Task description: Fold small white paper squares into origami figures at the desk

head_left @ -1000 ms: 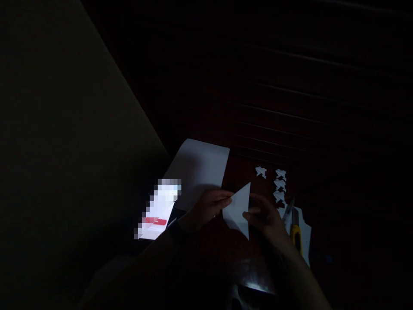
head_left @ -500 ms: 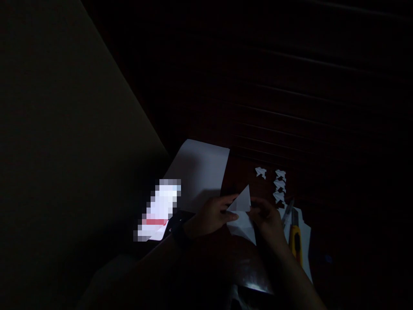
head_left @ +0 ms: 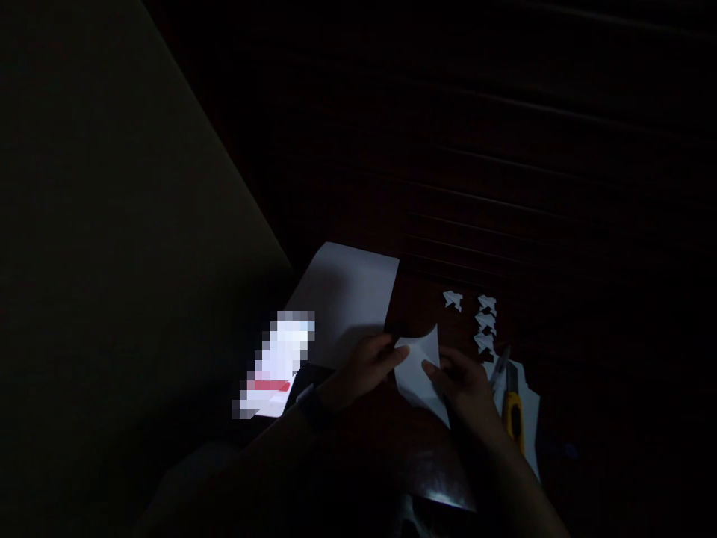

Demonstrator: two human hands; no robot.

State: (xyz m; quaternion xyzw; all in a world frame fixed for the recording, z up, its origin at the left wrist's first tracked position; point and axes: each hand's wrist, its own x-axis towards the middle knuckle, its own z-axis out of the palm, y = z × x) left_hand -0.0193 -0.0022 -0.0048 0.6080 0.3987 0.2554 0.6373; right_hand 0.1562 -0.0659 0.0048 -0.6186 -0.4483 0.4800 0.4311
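Observation:
A small white sheet of paper [head_left: 415,373] is held up between both hands over the dark table. My left hand [head_left: 367,370] pinches its left edge, thumb on the near face. On the right side, my right hand [head_left: 462,381] grips the sheet with its thumb on the same face and fingers behind. The paper's top edge curves, with one corner pointing up at the right. Beyond the hands, folded white paper figures lie on the table: a single one [head_left: 452,300] and a short column of others [head_left: 485,323].
A large white sheet [head_left: 358,288] lies at the back left. A lit phone [head_left: 277,366], its screen blurred out, is left of my left wrist. Right of my right hand, a yellow box cutter [head_left: 512,418] and a pen [head_left: 500,368] rest on white papers [head_left: 531,418].
The sheet's upper part, folded to a point before, is now opened out and curved. My right thumb has moved onto the near face, and my left thumb sits higher.

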